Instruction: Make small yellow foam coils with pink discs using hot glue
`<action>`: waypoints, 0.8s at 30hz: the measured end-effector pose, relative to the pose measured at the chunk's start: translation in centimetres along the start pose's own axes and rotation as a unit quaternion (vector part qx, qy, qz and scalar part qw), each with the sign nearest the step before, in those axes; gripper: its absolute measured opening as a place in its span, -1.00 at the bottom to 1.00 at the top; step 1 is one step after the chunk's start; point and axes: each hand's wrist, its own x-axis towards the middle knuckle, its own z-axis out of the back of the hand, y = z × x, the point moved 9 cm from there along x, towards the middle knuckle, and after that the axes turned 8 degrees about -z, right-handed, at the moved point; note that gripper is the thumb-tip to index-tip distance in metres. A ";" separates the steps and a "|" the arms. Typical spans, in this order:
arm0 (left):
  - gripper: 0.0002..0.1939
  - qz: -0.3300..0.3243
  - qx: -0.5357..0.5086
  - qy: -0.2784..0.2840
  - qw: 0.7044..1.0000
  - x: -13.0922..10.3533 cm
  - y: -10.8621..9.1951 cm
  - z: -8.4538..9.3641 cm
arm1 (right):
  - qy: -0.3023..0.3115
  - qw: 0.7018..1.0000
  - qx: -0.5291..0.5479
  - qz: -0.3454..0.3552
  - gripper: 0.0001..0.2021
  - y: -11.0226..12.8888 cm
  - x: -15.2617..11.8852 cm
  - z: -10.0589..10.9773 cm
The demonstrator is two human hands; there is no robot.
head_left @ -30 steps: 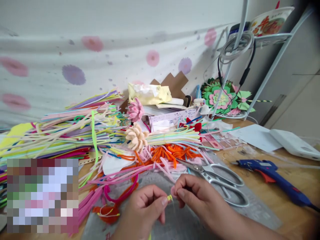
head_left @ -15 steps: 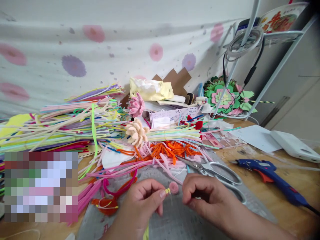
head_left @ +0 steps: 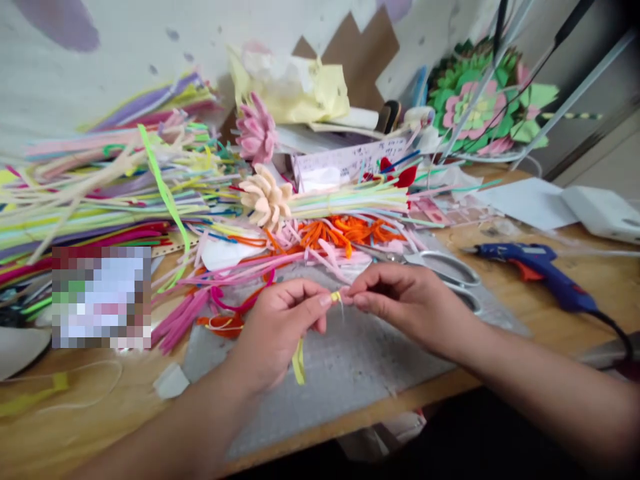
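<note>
My left hand (head_left: 285,327) is closed in a pinch on a narrow yellow strip (head_left: 299,363). One end of the strip shows at the fingertips and its tail hangs below the palm. My right hand (head_left: 410,303) has thumb and forefinger closed on a small pink coil (head_left: 345,293), mostly hidden by the fingertips, right beside the yellow end. Both hands are above the grey mat (head_left: 390,380). Silver-handled scissors (head_left: 450,267) lie just behind my right hand, partly covered by it.
A blue glue gun (head_left: 545,267) lies at the right. Bundles of coloured pipe cleaners (head_left: 110,200) fill the left and back. Pink (head_left: 256,130) and cream (head_left: 266,198) flowers stand among them. Orange pipe cleaners (head_left: 340,233) lie behind the hands. A white scrap (head_left: 171,381) is at left.
My right hand has come in to the pink coil and now pinches it, where before it was apart. My left hand keeps hold of the yellow strip. The view has tilted down.
</note>
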 end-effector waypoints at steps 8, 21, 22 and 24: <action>-0.87 0.001 -0.002 0.005 1.000 0.0 0.0 -0.2 | 0.031 0.995 0.088 -0.034 -0.87 -0.4 0.5 -1.1; -0.86 -0.022 0.023 0.017 0.999 0.1 -0.7 -0.3 | 0.059 0.975 0.176 -0.119 -0.86 -1.7 0.9 -2.2; -0.87 -0.022 0.021 0.013 0.999 0.2 -0.6 -0.2 | 0.061 0.970 0.198 -0.125 -0.85 -1.8 0.9 -2.3; -0.86 -0.021 0.019 0.006 1.000 0.2 -0.5 -0.1 | 0.063 0.964 0.225 -0.128 -0.84 -1.9 1.0 -2.5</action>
